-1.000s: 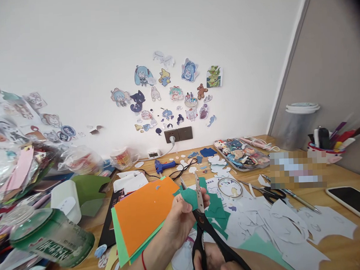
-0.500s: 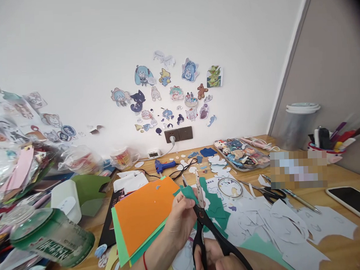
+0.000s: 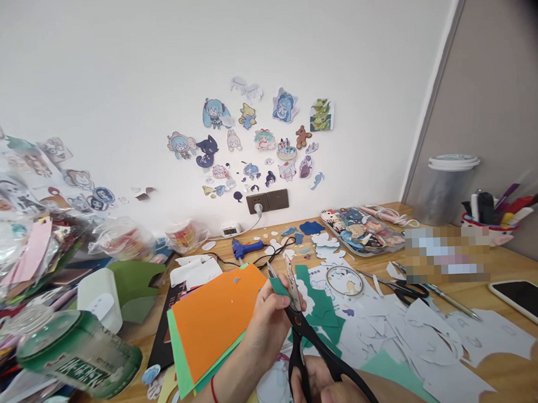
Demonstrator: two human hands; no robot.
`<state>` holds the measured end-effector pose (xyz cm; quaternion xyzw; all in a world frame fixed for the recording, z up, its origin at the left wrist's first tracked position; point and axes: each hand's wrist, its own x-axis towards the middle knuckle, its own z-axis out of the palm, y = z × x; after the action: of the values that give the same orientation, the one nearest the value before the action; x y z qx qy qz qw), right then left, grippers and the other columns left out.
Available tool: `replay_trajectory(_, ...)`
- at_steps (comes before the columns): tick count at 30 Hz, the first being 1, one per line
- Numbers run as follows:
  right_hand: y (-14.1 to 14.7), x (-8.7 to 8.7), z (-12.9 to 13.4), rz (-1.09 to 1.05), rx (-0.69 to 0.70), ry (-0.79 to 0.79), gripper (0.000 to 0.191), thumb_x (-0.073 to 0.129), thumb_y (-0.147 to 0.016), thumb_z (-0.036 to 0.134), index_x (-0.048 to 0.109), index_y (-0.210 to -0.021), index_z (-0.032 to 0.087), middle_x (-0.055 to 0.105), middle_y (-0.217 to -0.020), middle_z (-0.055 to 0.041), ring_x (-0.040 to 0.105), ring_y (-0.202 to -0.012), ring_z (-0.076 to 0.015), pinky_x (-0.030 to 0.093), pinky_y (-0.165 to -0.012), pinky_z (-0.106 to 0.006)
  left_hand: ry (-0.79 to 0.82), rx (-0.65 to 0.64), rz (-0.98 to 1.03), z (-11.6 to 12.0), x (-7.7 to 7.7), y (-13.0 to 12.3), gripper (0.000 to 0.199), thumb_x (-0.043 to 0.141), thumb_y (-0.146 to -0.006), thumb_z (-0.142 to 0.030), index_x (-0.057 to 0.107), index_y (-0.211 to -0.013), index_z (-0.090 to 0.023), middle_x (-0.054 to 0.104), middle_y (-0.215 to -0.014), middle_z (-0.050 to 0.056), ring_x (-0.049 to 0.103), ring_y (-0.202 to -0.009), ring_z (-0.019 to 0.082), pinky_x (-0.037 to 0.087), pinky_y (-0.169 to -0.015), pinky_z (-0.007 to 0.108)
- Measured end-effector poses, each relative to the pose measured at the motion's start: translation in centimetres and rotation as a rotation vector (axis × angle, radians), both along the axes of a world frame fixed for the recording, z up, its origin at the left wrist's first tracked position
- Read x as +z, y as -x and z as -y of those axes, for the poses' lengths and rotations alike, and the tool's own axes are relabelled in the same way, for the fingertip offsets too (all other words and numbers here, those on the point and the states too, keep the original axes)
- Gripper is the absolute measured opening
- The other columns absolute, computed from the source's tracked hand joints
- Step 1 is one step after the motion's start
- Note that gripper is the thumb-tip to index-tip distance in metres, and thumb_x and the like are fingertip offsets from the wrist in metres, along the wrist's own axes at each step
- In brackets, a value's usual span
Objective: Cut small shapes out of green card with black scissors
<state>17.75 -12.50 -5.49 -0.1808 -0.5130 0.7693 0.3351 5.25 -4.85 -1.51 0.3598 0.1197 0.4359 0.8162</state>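
Note:
My left hand (image 3: 271,319) pinches a small piece of green paper (image 3: 278,285) between thumb and fingers. Black-handled scissors (image 3: 298,321) are in my right hand (image 3: 319,385), its fingers through the handle loops. The blades point up and away from me, parted, with the green paper between them at its right edge. Behind the blades, larger green paper pieces (image 3: 319,308) lie on white sheets. Left of my left hand is a stack of coloured paper with an orange sheet (image 3: 218,321) on top.
A blue glue gun (image 3: 247,247) with a black cord lies near the wall. White paper scraps (image 3: 415,337), a second pair of scissors (image 3: 407,291), a pen (image 3: 453,301) and a phone (image 3: 526,304) are to the right. A green can-shaped container (image 3: 80,355) stands at the left.
The scissor blades have tilted slightly left, and the green paper in my left hand has shifted a little. Both hands keep their hold.

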Motion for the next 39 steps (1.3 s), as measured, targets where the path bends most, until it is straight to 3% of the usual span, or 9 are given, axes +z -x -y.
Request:
replay_trajectory(8,0.7,-2.6,-0.9,-0.115,-0.02,-0.004,0.054,0.067,-0.065,0.06,0.048,-0.086,0.014,0.044,-0.06,0.0037,0.037,-0.049,-0.0061,0.026,-0.046,-0.019,-0.043,0.031,-0.063,0.3,1.2,0.4,0.004,0.055,-0.071,-0.018,0.051,-0.073,-0.018,0.051,-0.07,0.0,0.049,-0.066,0.013,0.038,-0.068,0.029)
replay_trajectory(16,0.7,-3.2,-1.0,-0.105,-0.1,0.005,0.053,0.066,-0.066,0.062,0.045,-0.081,0.016,0.039,-0.061,0.0046,0.04,-0.051,-0.0059,0.024,-0.041,-0.016,-0.094,0.152,-0.275,-0.5,0.8,0.4,0.031,0.069,-0.07,-0.042,0.057,-0.073,-0.014,0.052,-0.07,0.001,0.048,-0.066,0.012,0.039,-0.065,0.025)
replay_trajectory(21,0.6,-4.0,-1.1,-0.07,-0.135,0.017,0.044,0.062,-0.075,0.056,0.044,-0.081,0.016,0.038,-0.063,0.0042,0.038,-0.053,-0.0056,0.022,-0.042,-0.016,-0.084,0.228,-0.432,-0.4,1.5,0.6,0.031,0.064,-0.076,-0.042,0.057,-0.068,-0.014,0.052,-0.063,-0.001,0.047,-0.062,0.01,0.037,-0.062,0.02)
replay_trajectory(29,0.5,-2.7,-0.6,-0.114,-0.178,-0.047,0.048,0.06,-0.074,0.06,0.044,-0.083,0.016,0.036,-0.067,0.0029,0.035,-0.055,-0.0066,0.026,-0.048,-0.019,-0.105,0.24,-0.474,0.0,3.0,0.8,0.018,0.063,-0.076,-0.032,0.064,-0.068,-0.015,0.057,-0.067,-0.001,0.051,-0.066,0.01,0.043,-0.065,0.019)
replay_trajectory(34,0.4,-1.9,-0.6,-0.134,-0.188,-0.057,0.043,0.057,-0.078,0.058,0.045,-0.081,0.016,0.035,-0.066,0.0028,0.034,-0.054,-0.0068,0.025,-0.048,-0.02,-0.122,0.223,-0.515,-0.4,3.4,1.0,0.014,0.067,-0.074,-0.029,0.069,-0.079,-0.016,0.064,-0.071,0.0,0.057,-0.068,0.012,0.047,-0.072,0.023)
replay_trajectory(39,0.1,-2.1,-0.6,-0.14,-0.195,-0.05,0.041,0.055,-0.08,0.056,0.047,-0.085,0.017,0.034,-0.068,0.0022,0.034,-0.056,-0.0079,0.025,-0.05,-0.021,-0.21,0.083,-0.529,-0.9,3.6,1.6,0.023,0.068,-0.075,-0.026,0.068,-0.095,-0.015,0.069,-0.085,0.005,0.062,-0.078,0.015,0.048,-0.08,0.027)
